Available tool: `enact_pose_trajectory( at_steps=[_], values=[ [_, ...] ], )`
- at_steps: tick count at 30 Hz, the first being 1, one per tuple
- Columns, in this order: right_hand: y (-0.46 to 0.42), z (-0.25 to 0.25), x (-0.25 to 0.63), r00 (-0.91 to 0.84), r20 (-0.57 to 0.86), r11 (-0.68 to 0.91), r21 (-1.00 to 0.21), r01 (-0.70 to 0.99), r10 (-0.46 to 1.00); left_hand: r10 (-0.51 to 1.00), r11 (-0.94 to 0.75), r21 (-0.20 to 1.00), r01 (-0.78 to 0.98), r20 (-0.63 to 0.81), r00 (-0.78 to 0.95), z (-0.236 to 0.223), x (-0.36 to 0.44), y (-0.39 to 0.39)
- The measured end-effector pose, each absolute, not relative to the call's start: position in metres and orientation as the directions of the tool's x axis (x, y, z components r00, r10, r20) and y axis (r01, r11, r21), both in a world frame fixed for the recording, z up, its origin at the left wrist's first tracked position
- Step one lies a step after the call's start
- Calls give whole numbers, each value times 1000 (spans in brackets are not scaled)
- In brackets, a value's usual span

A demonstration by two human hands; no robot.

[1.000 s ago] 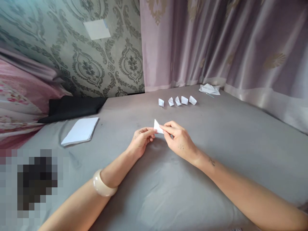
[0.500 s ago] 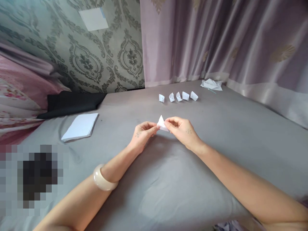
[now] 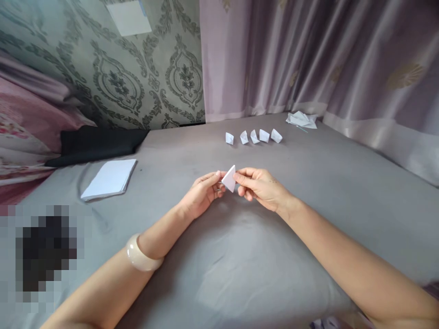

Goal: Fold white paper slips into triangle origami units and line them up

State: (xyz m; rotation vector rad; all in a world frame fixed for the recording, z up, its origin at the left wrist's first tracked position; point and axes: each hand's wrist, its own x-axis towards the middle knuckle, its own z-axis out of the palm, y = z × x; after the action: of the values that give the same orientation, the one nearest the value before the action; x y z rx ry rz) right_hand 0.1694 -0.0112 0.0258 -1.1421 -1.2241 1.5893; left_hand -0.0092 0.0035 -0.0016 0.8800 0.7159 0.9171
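A small white folded paper [image 3: 229, 179] is held up between my two hands, above the grey sheet. It shows as a narrow, flat triangle with its point upward. My right hand [image 3: 262, 186] pinches its right edge, thumb in front and fingers behind. At the left edge, my left hand [image 3: 202, 192] has its fingers curled against the paper, the index fingertip partly hidden behind it and the thumb close by. Beyond the hands, several small folded white paper pieces [image 3: 264, 136] stand in a row.
A stack of white paper sheets [image 3: 109, 179] lies at the left, near a black cloth [image 3: 99, 145]. More folded white papers [image 3: 302, 119] are heaped at the back right by the curtain [image 3: 260, 59]. A patterned wall [image 3: 120, 87] rises behind. A blurred patch hides the lower left.
The paper has turned from a broad, upright triangle to a narrower, tilted one. My left thumb has shifted off its front face, and my left hand has rolled palm-inward.
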Motion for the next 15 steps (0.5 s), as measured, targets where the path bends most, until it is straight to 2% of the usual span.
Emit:
enact_pose_trajectory(
  at_steps=[3, 10, 15],
  values=[
    [-12, 27, 170, -339, -177, -223, -970, -102, 924, 840, 373, 865, -336, -162, 518, -2, -9, 3],
    [-7, 23, 177, -419, -143, -214, -969, -128, 897, 846, 380, 865, -329, -180, 502, -3, -13, 4],
    [-6, 20, 181, -503, -88, -175, -976, -127, 860, 760, 463, 827, -319, -185, 623, 1, -19, 4]
  ],
)
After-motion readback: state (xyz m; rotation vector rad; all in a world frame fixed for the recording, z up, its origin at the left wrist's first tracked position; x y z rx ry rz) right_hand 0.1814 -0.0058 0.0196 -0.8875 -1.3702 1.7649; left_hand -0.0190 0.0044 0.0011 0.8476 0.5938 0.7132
